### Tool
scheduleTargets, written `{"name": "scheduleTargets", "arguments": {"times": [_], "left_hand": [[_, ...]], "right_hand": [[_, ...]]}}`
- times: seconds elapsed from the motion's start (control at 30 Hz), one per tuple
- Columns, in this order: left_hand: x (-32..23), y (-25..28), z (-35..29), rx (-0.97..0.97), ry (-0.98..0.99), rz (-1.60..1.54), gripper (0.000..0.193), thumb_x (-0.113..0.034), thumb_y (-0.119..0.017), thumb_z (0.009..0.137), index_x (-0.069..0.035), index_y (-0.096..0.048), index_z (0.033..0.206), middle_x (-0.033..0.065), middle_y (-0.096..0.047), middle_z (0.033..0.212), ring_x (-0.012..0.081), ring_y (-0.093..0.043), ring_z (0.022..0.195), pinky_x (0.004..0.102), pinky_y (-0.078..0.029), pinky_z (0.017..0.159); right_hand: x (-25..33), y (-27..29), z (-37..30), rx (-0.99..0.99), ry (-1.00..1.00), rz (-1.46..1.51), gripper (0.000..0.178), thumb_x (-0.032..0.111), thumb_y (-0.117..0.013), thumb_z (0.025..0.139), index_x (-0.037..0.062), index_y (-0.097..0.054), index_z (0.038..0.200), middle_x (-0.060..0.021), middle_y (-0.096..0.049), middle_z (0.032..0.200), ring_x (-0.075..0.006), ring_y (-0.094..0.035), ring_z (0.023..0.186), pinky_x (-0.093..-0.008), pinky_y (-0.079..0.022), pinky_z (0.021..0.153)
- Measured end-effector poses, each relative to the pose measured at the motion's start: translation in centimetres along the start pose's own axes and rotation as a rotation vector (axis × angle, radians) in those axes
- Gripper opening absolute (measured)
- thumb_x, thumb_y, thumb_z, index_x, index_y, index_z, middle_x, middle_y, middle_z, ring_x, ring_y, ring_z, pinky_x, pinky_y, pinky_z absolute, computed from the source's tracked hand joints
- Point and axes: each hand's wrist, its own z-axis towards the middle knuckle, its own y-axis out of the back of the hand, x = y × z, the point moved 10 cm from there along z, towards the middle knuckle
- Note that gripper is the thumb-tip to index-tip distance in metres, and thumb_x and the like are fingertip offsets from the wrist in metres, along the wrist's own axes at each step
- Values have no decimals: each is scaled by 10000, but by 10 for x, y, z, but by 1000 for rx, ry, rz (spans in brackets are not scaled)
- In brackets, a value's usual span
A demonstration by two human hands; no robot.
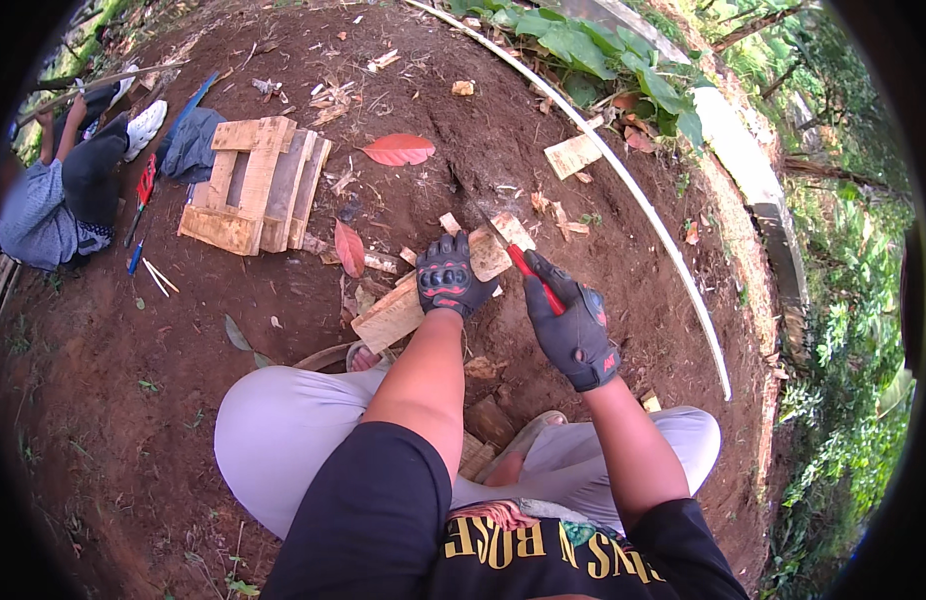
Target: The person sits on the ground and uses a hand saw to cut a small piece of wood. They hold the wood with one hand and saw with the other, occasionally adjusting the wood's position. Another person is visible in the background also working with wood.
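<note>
The wooden board lies on brown soil. It is pale yellow, straight-sided and a little rough on its face, with a bright upper end. The left hand hides its middle, so it shows on both sides of the glove and seems to be one piece. Its long axis runs obliquely, from the near left end to the far right end.

The left hand, in a black glove with red lines, rests over the board, knuckles upward; I cannot tell whether its fingers clamp the wood.

The right hand, just right of the board, is closed around the handle of a red-handled bladed tool. The narrow dark blade points away from the person and to the left, crossing the board's direction near its far end.

A slatted wooden piece stands left of the board, a reddish leaf lies beyond it, and a pale pole curves to its right.
</note>
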Motion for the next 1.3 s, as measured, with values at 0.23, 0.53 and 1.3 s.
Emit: {"name": "scheduleTargets", "arguments": {"times": [0.23, 0.53, 1.3], "left_hand": [[16, -1, -6, 28, 50, 8, 1050, -616, -905, 755, -99, -573, 1607, 156, -652, 1453, 346, -636, 1351, 516, -499, 1153], [-1, 8, -6, -36, -13, -59, 986, -579, -908, 752, -81, -610, 1549, 149, -673, 1376, 343, -657, 1293, 517, -484, 1132], [23, 3, -9, -15, 46, -13, 985, -602, -914, 753, -64, -623, 1525, 170, -666, 1414, 351, -659, 1328, 522, -504, 1157]], "right_hand": [[15, 57, -105, 54, -26, -61, 403, 212, -669, 1111, 105, -728, 1494, -252, -799, 1270, -395, -814, 1120, -459, -644, 917], [-16, -36, 0, -71, 80, 103, 394, 241, -678, 1121, 66, -740, 1469, -245, -783, 1365, -394, -777, 1262, -447, -601, 1063], [-54, -22, -60, -52, 132, 93, 414, 171, -682, 1095, 118, -731, 1502, -223, -780, 1389, -379, -771, 1285, -448, -612, 1056]]}}
